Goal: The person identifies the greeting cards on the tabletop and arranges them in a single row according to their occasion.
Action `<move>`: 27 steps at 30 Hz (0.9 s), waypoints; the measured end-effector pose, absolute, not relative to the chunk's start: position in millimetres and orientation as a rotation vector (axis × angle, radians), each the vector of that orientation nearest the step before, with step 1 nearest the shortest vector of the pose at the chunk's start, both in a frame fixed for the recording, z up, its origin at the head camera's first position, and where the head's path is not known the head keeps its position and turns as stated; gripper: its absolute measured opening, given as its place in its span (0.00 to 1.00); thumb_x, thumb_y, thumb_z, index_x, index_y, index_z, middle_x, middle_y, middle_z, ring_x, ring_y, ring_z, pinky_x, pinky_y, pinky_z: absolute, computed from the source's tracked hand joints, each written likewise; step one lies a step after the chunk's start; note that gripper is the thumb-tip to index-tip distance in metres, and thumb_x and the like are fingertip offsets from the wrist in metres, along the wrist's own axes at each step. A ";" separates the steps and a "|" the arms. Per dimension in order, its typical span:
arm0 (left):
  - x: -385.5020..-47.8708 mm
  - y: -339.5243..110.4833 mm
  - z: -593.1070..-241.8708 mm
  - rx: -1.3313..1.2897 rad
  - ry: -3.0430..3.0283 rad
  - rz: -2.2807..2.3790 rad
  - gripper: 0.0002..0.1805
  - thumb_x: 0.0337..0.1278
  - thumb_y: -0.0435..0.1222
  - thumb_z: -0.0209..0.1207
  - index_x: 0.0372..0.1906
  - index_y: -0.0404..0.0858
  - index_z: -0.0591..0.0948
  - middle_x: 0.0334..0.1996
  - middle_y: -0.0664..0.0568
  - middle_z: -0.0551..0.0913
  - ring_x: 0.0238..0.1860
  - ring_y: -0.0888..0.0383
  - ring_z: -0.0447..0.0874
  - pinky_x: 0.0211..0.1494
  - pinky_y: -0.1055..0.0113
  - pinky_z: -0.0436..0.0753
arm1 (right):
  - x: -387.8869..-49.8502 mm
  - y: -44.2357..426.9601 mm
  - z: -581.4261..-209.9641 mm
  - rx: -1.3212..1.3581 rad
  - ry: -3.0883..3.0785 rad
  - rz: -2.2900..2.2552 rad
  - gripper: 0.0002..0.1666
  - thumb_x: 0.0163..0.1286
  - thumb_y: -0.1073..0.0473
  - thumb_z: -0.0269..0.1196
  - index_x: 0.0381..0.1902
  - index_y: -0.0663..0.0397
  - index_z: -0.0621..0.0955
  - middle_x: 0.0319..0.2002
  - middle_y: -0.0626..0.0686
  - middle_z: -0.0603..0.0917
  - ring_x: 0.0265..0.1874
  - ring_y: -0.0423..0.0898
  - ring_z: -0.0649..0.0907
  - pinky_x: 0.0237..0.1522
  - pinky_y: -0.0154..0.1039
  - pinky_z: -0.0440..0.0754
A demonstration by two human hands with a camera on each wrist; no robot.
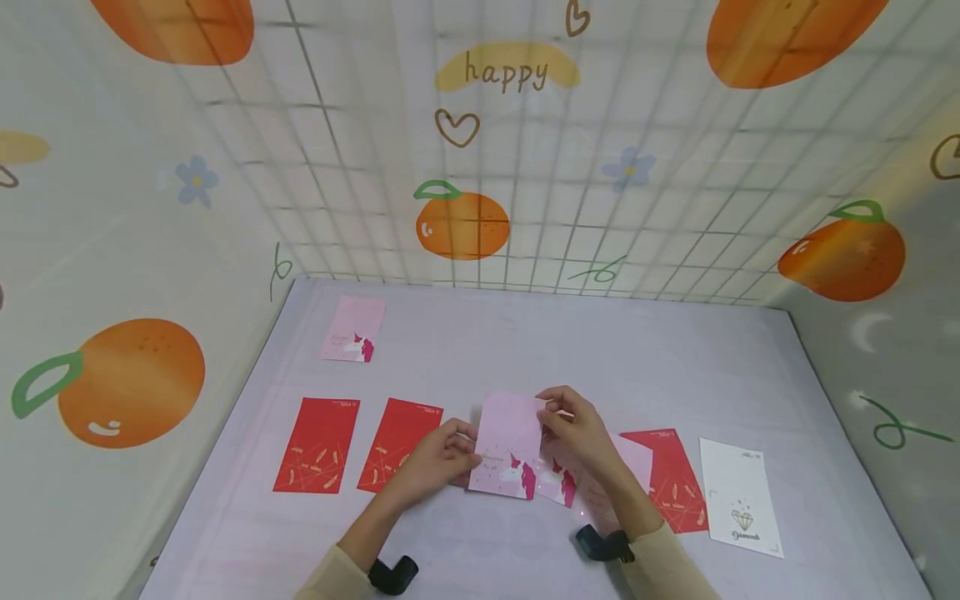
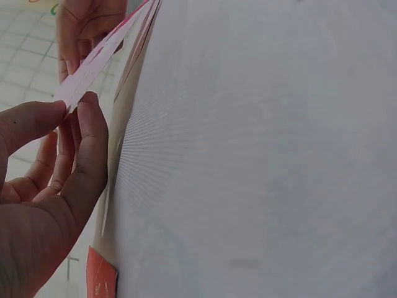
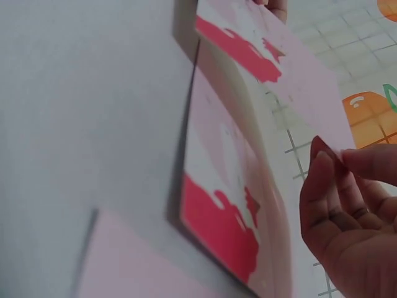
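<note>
A pink card [image 1: 506, 442] with a white and magenta unicorn print is held up between both hands, tilted above the table. My left hand [image 1: 435, 458] pinches its left edge, thumb on one face and fingers behind, as the left wrist view shows. At its upper right corner, my right hand [image 1: 577, 429] pinches the card between thumb and fingers. A second pink unicorn card [image 3: 217, 186] lies on the table just right of the held one. Further right is another pink card [image 1: 636, 457], partly hidden by my right forearm.
On the left lie two red cards with gold feather prints, one outer [image 1: 317, 446] and one inner [image 1: 397, 433] partly behind my left hand. A pink card [image 1: 352, 325] lies at the back left. To the right are a red card [image 1: 675, 487] and a white diamond card [image 1: 742, 496].
</note>
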State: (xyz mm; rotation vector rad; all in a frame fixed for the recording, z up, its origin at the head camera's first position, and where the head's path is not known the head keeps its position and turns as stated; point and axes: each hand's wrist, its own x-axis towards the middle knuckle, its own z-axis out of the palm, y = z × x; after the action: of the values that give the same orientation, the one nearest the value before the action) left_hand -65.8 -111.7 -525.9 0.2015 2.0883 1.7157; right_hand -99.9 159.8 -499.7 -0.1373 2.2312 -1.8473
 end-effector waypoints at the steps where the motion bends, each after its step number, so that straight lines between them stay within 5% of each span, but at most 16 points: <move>1: -65.8 -111.6 -525.5 0.200 2.083 1.719 0.21 0.59 0.41 0.69 0.54 0.41 0.74 0.42 0.49 0.83 0.40 0.53 0.88 0.42 0.59 0.87 | -100.3 160.5 -502.7 -0.138 2.226 -1.858 0.15 0.74 0.62 0.61 0.56 0.56 0.78 0.42 0.62 0.78 0.38 0.59 0.83 0.44 0.45 0.86; 10: -66.2 -111.8 -524.4 0.148 2.044 1.767 0.22 0.60 0.42 0.68 0.55 0.41 0.74 0.43 0.47 0.82 0.41 0.52 0.88 0.43 0.58 0.87 | -101.7 164.0 -520.5 -0.091 2.172 -1.914 0.27 0.73 0.54 0.64 0.66 0.50 0.73 0.46 0.59 0.83 0.38 0.56 0.85 0.44 0.45 0.86; 16: -68.1 -113.2 -523.2 0.101 2.073 1.831 0.25 0.58 0.43 0.70 0.56 0.41 0.74 0.45 0.46 0.82 0.42 0.51 0.87 0.43 0.57 0.87 | -96.5 161.9 -520.7 -0.036 2.099 -1.919 0.24 0.71 0.51 0.66 0.63 0.41 0.75 0.47 0.57 0.83 0.42 0.56 0.85 0.45 0.47 0.85; 27: -72.1 -118.0 -522.8 0.011 2.066 1.894 0.25 0.60 0.43 0.68 0.58 0.42 0.73 0.46 0.47 0.82 0.44 0.51 0.87 0.44 0.59 0.86 | -88.5 155.5 -524.5 -0.049 2.045 -1.858 0.22 0.71 0.51 0.65 0.60 0.45 0.76 0.45 0.57 0.83 0.38 0.57 0.84 0.36 0.39 0.85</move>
State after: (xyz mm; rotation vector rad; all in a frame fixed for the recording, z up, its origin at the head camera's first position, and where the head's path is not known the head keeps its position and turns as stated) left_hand -72.1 -118.0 -522.8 0.0109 2.0659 1.8938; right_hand -88.5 155.5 -524.5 -0.0491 2.0451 -1.8578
